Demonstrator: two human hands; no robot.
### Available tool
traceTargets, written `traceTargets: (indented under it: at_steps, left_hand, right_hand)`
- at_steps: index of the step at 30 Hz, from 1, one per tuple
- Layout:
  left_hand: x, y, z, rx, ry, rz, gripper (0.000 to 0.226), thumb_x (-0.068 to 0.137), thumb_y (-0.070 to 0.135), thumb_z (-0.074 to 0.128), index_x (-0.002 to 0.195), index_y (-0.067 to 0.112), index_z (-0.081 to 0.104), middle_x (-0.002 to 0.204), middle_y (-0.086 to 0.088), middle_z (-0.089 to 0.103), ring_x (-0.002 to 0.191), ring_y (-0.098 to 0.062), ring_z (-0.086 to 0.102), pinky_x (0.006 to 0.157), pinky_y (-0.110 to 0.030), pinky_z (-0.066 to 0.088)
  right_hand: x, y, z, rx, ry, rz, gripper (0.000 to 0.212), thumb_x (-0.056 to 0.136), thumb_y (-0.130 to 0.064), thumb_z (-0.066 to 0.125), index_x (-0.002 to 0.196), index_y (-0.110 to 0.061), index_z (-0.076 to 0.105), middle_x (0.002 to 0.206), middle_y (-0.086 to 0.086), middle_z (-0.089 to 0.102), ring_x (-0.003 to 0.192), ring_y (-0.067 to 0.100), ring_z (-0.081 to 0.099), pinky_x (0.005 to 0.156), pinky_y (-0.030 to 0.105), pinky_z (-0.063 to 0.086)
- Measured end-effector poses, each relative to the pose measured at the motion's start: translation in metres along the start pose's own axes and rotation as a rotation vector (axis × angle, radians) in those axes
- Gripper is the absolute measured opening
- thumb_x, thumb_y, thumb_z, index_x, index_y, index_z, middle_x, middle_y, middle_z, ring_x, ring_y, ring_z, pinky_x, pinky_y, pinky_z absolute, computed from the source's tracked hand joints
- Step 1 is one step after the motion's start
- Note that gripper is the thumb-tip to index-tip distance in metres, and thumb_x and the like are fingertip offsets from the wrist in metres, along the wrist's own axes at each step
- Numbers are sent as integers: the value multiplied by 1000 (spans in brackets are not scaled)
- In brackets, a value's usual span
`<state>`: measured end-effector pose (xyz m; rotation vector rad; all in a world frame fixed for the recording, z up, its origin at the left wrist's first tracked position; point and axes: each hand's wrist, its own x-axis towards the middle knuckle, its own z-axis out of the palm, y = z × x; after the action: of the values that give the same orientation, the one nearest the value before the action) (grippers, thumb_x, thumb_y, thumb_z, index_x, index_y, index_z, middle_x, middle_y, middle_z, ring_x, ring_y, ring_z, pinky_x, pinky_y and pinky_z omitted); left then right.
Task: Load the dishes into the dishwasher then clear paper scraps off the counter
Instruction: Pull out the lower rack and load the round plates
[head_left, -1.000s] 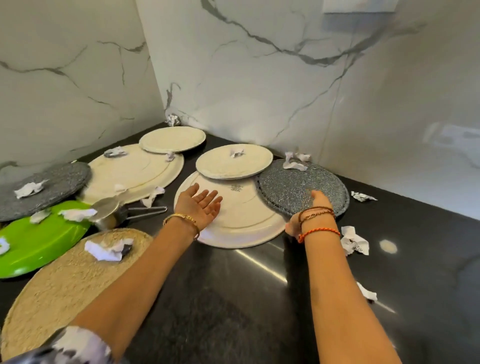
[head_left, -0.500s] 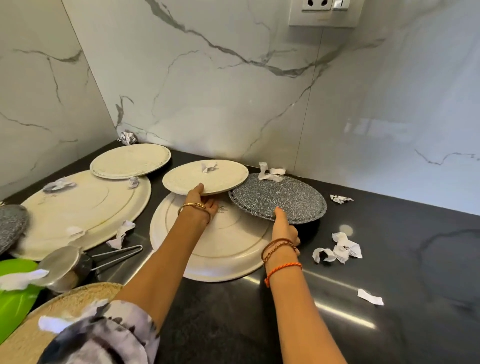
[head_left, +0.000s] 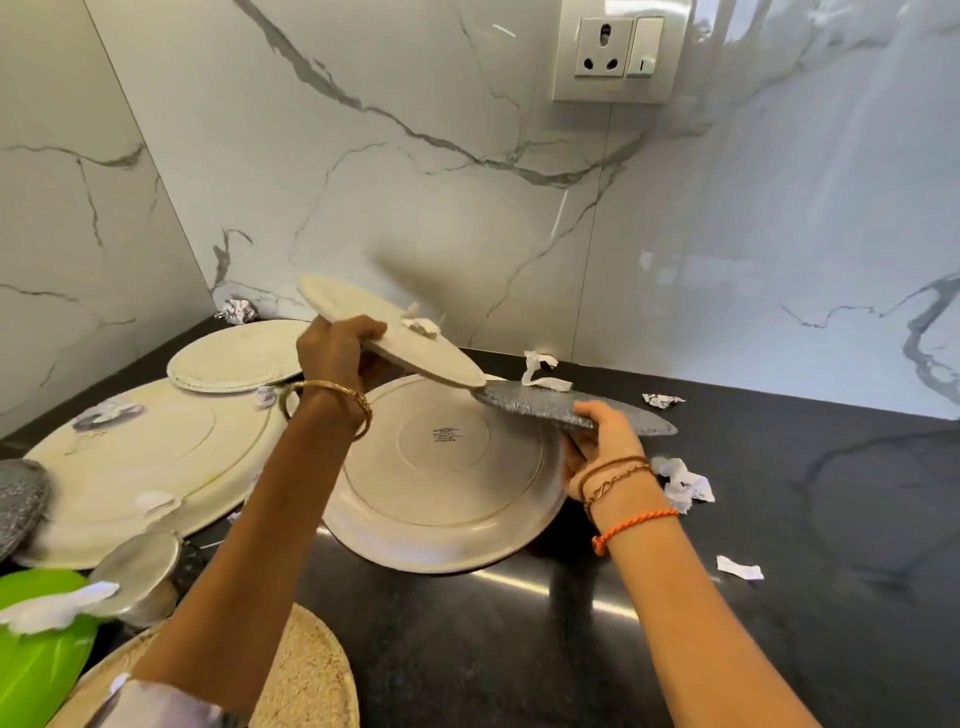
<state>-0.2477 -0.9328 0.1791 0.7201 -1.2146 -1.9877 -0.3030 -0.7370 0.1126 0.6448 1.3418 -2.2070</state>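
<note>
— Two plates were off the counter (head_left: 779, 597). Which hand had which?

— Left hand (head_left: 337, 353) gripped the small cream plate (head_left: 436, 358) at its near rim, thumb on top, fingers curled under. Plate was tilted, far-left edge high, right edge low. Right hand (head_left: 605, 441) held the speckled grey plate (head_left: 540, 402) by its near edge, fingers wrapped beneath, thumb on the upper face.

— Did the two plates meet?

— Low edge of the cream plate sat right at the left tip of the grey one; touching or just apart, could not tell. Both hung over the big cream plate (head_left: 441, 499), which lay upside down on the counter between the two wrists, maker's print visible on its base.

— Any paper on the lifted ones?

— One crumpled scrap (head_left: 423, 326) rode on the tilted cream plate, just beyond the left thumb. Another scrap (head_left: 543, 371) lay behind the grey plate's far rim. Printed scrap (head_left: 685, 486) on the counter just right of the right wrist; smaller piece (head_left: 740, 567) nearer the camera.

— Remaining dishes?

— Left of the left forearm: a large cream platter (head_left: 156, 457) with a smaller plate (head_left: 234, 361) overlapping its far edge, a green plate (head_left: 36, 670) at the frame's corner, a woven mat (head_left: 311, 675) under the arm.
</note>
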Motion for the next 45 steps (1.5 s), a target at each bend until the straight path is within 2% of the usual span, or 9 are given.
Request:
traceTargets:
  at_steps: [7, 10, 15, 19, 23, 30, 34, 38, 45]
  left_hand:
    - [-28, 40, -1, 415, -52, 615, 13, 78, 11, 63, 90, 11, 60, 86, -5, 59, 84, -21, 57, 68, -32, 53]
    - [-36, 41, -4, 621, -29, 897, 14, 72, 22, 56, 76, 10, 49, 66, 4, 48, 62, -3, 46, 58, -5, 38]
    - [-48, 34, -7, 654, 43, 1122, 16, 80, 18, 57, 71, 13, 43, 54, 14, 35, 54, 7, 45, 48, -5, 29]
    - [-47, 30, -8, 430, 36, 984, 24, 77, 17, 61, 62, 13, 42, 52, 9, 38, 52, -2, 35, 52, -22, 32]
    - [-60, 37, -7, 121, -8, 707, 30, 82, 5, 62, 60, 17, 45, 47, 17, 46, 49, 5, 44, 50, -13, 40]
    - [-86, 46, 5, -82, -69, 298, 21, 86, 12, 59, 68, 15, 47, 77, -2, 56, 73, -15, 57, 69, -28, 51]
    - [-100, 37, 14, -28, -217, 127, 12, 79, 27, 63, 81, 16, 58, 104, -10, 66, 98, -27, 62, 83, -45, 52]
    - [-130, 18, 32, -27, -403, 68, 8, 89, 24, 53, 87, 21, 60, 94, 3, 66, 88, -15, 62, 65, -29, 51]
    - [-197, -28, 66, -36, -785, -317, 42, 87, 36, 54, 125, 19, 56, 119, -2, 64, 107, -24, 62, 85, -45, 51]
  right_hand:
    - [-40, -31, 6, 40, -78, -75, 9, 83, -16, 60, 77, -10, 56, 74, 3, 57, 65, 11, 54, 55, 26, 41]
    - [-45, -34, 4, -52, -78, -211, 28, 81, -11, 62, 108, -8, 56, 74, 2, 58, 59, 9, 58, 51, 23, 41]
    - [-52, -43, -1, -323, 2, -660, 20, 79, -2, 62, 67, -16, 55, 67, -2, 54, 68, 17, 53, 58, 23, 44]
    - [-58, -51, -4, -277, 54, -806, 27, 77, -3, 64, 57, -18, 54, 58, -2, 51, 62, 17, 47, 63, 29, 41]
    - [-67, -56, -7, -119, 90, -782, 28, 76, -4, 64, 54, -15, 50, 55, 0, 46, 60, 18, 43, 59, 30, 39]
    - [-96, -57, -26, 208, 164, -729, 27, 78, -7, 65, 57, -14, 48, 40, -5, 49, 40, 10, 45, 36, 12, 36]
    - [-116, -54, -55, 254, 284, -788, 32, 79, -9, 66, 58, -14, 43, 39, -5, 46, 30, 5, 41, 34, 11, 31]
    - [-144, -40, -97, 380, 489, -841, 33, 79, -8, 64, 59, -14, 39, 48, -1, 43, 32, 4, 39, 35, 13, 30]
    - [-218, -21, -171, 588, 824, -967, 23, 80, -10, 62, 63, -13, 48, 54, -3, 48, 33, 2, 42, 38, 14, 27]
